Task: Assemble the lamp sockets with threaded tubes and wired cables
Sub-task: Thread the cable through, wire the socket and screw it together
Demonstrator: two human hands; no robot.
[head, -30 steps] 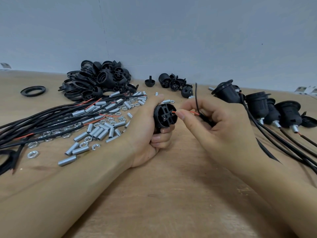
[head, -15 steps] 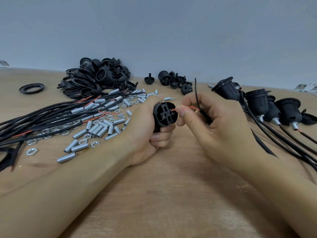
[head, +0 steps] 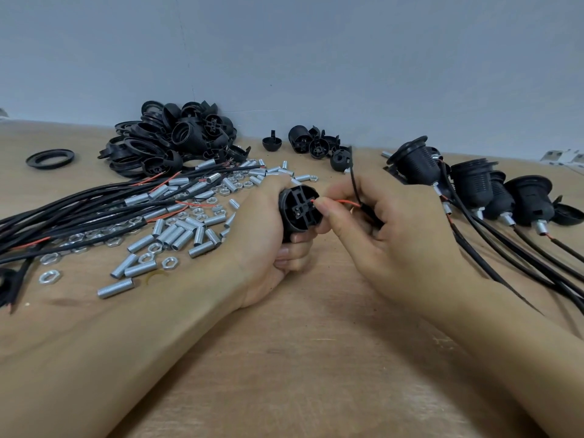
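My left hand (head: 268, 248) grips a black lamp socket (head: 298, 210) at the table's middle, its terminal end turned to the right. My right hand (head: 395, 235) pinches a thin red wire (head: 343, 202) whose tip touches the socket's terminal block. A black cable (head: 354, 181) rises from the same hand and bends upward. Silver threaded tubes (head: 177, 235) and hex nuts (head: 49, 276) lie scattered to the left. A bundle of black wired cables (head: 79, 210) stretches off to the left edge.
A heap of black socket parts (head: 177, 140) sits at the back left, with a loose black ring (head: 50, 158) beside it. Several socket caps (head: 316, 143) stand at the back centre. Assembled sockets with cables (head: 493, 197) lie at the right on the wooden table (head: 300, 358).
The red wire's tip stays at the socket's terminal while my right hand shifts slightly; the view has tipped a little. The left hand keeps its grip.
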